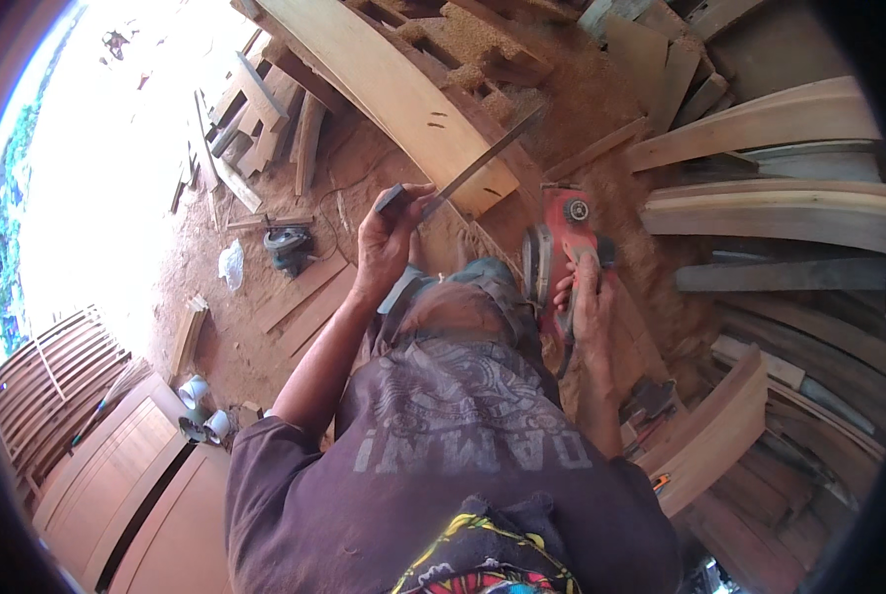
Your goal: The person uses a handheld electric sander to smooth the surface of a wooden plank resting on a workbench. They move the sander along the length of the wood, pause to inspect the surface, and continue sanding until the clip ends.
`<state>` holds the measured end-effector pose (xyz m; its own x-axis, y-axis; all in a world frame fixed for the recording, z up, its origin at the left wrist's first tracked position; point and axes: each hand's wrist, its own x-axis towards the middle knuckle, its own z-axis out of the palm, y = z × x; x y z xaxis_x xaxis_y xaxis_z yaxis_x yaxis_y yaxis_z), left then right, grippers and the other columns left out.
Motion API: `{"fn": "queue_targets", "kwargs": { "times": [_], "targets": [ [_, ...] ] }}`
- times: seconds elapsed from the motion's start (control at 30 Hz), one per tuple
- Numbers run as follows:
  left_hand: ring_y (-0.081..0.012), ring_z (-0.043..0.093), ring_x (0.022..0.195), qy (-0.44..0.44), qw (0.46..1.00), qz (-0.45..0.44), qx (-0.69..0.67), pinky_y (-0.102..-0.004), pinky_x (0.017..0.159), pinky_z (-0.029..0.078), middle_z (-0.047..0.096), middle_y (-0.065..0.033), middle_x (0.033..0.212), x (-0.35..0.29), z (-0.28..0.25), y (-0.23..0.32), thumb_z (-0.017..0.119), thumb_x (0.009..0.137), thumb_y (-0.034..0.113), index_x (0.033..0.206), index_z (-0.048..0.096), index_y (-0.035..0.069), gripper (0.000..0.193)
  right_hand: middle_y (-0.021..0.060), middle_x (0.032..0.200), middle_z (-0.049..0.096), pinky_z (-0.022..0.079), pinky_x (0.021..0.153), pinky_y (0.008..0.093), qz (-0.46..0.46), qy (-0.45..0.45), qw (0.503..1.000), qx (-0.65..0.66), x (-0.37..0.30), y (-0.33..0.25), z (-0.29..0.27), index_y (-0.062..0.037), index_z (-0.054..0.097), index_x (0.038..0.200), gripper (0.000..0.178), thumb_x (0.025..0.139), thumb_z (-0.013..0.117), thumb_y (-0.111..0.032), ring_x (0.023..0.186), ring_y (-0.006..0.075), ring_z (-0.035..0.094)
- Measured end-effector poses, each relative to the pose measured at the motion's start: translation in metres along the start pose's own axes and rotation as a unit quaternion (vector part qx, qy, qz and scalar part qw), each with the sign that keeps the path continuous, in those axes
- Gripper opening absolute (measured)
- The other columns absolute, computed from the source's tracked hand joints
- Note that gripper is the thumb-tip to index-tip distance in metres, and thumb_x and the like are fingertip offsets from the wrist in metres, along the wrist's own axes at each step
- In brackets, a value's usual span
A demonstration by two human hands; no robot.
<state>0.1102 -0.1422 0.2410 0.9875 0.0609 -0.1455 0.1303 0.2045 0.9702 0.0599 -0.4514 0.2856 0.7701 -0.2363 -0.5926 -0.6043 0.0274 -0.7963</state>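
Observation:
My left hand [386,243] is closed on a try square [485,160], its dark stock beside my fingers and its long metal blade slanting up to the right. The blade crosses over the near end of a pale wooden board [393,89], which has a few dark marks on its face. To the right, my right hand [588,302] wraps round the handle of a red electric planer [566,230]. The planer is tilted on its side near the board's end, and its dark cord hangs below my hand. Whether the planer rests on anything is hidden.
Stacks of curved timber [770,213] fill the right side. A curved wooden piece [710,431] stands by my right elbow. On the dusty ground at left lie a dark power tool [288,247], a plastic bag [230,265] and offcuts [255,109]. Wooden panels [106,465] and white cups [194,391] are lower left.

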Motion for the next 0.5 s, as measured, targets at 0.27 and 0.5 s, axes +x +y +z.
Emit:
{"fn": "queue_targets", "kwargs": {
  "times": [0.27, 0.5],
  "targets": [
    [-0.0103, 0.066, 0.115, -0.033, 0.993, -0.004, 0.109, -0.0286, 0.105, 0.049, 0.075, -0.0045, 0.117, 0.005, -0.009, -0.008, 0.062, 0.108, 0.003, 0.123, 0.069, 0.002, 0.017, -0.0036, 0.067, 0.048, 0.04, 0.049, 0.0239, -0.024, -0.065, 0.998, 0.01, 0.0, -0.008, -0.005, 0.0024, 0.065, 0.113, 0.053, 0.111, 0.055, -0.049, 0.055, 0.0057, 0.049],
    [-0.0108, 0.068, 0.112, -0.012, 0.992, 0.012, 0.125, -0.0292, 0.102, 0.052, 0.077, -0.0045, 0.116, 0.004, -0.008, -0.009, 0.065, 0.107, 0.007, 0.122, 0.07, 0.002, 0.016, -0.004, 0.067, 0.05, 0.036, 0.05, 0.0235, -0.084, -0.12, 0.977, -0.156, -0.018, -0.04, -0.012, 0.0011, 0.07, 0.103, 0.053, 0.111, 0.055, -0.05, 0.058, 0.004, 0.047]
  ]
}}
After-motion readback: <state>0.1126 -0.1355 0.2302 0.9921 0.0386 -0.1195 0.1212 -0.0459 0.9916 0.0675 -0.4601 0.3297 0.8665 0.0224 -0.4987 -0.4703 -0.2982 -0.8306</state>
